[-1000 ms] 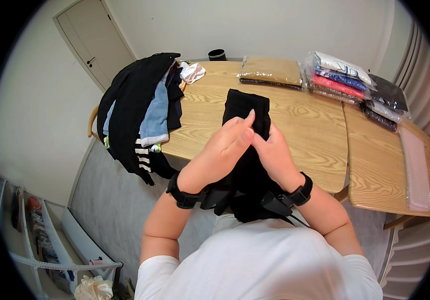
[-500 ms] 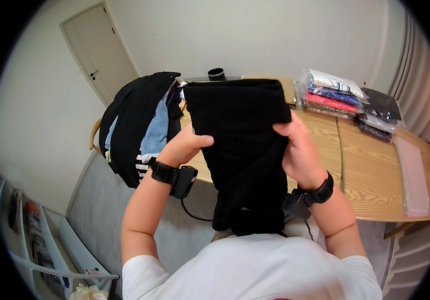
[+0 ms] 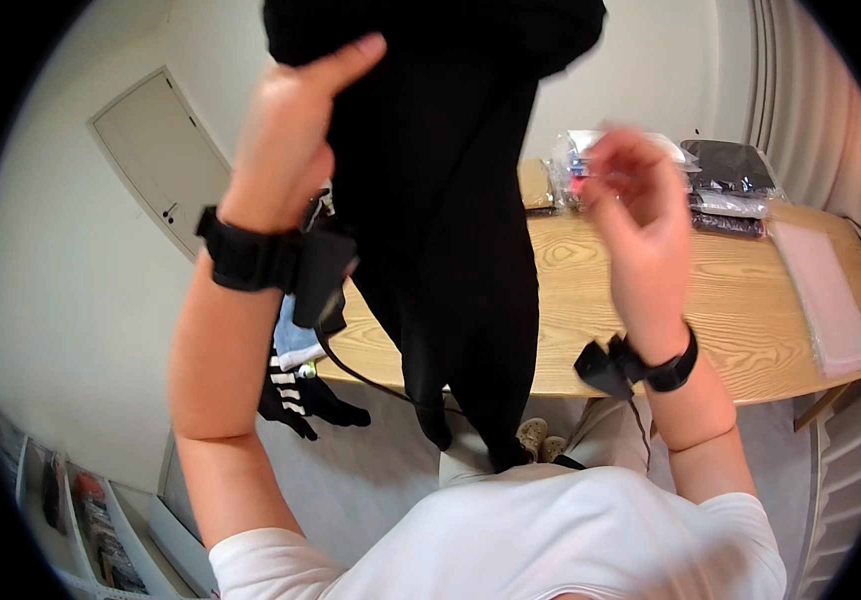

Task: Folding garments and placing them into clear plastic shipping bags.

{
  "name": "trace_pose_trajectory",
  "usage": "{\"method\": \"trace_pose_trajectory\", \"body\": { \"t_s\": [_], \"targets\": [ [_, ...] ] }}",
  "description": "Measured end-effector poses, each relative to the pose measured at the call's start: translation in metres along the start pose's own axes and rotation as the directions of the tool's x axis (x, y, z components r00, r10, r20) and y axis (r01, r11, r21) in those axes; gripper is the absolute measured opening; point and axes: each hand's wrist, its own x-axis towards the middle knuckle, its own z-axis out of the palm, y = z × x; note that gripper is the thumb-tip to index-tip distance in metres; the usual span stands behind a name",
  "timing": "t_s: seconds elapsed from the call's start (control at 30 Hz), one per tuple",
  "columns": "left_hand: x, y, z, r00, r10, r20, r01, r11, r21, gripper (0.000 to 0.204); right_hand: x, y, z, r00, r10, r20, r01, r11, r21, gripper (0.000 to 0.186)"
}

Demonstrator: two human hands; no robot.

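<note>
A long piece of black fabric, apparently a garment (image 3: 431,180), hangs raised in front of me from the top of the view down to my legs. My left hand (image 3: 286,135) grips it near the upper left, thumb lying across its front. My right hand (image 3: 639,215) is blurred and away from the fabric on the right, fingers loosely curved and apart with nothing visible in them; plastic-bagged folded items (image 3: 731,165) show behind it. Black straps with small devices circle both wrists.
Beyond is the wooden table (image 3: 601,300), with a long pale pink packet (image 3: 816,295) at right. Clothes including striped and blue pieces (image 3: 301,330) hang at its left edge, largely hidden. Shelving (image 3: 91,520) stands lower left; a curtain (image 3: 801,110) hangs right.
The black fabric has been lifted high and hangs longer. My left hand has risen with it. My right hand has let go and moved right, off the fabric.
</note>
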Motion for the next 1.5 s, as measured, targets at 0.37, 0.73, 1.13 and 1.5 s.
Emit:
{"method": "trace_pose_trajectory", "body": {
  "t_s": [0.37, 0.73, 1.13, 1.5],
  "targets": [
    [0.070, 0.082, 0.045, 0.925, 0.367, 0.093, -0.361, 0.929, -0.081, 0.028, -0.035, 0.054, 0.024, 0.896, 0.134, 0.423, -0.064, 0.982, -0.176, 0.041],
    [0.062, 0.094, 0.058, 0.855, 0.500, 0.136, -0.484, 0.865, -0.134, 0.024, 0.020, 0.071, -0.063, 0.644, 0.507, 0.573, -0.658, 0.749, 0.076, 0.028],
    [0.052, 0.028, 0.107, 0.967, 0.233, 0.104, -0.220, 0.968, -0.121, 0.029, -0.041, 0.013, -0.038, 0.993, 0.111, 0.046, -0.110, 0.993, -0.035, 0.067],
    [0.094, 0.064, 0.045, 0.971, 0.239, 0.031, -0.238, 0.971, -0.037, 0.025, -0.100, 0.077, -0.118, 0.984, 0.167, 0.067, -0.131, 0.919, -0.373, 0.023]
  ]
}}
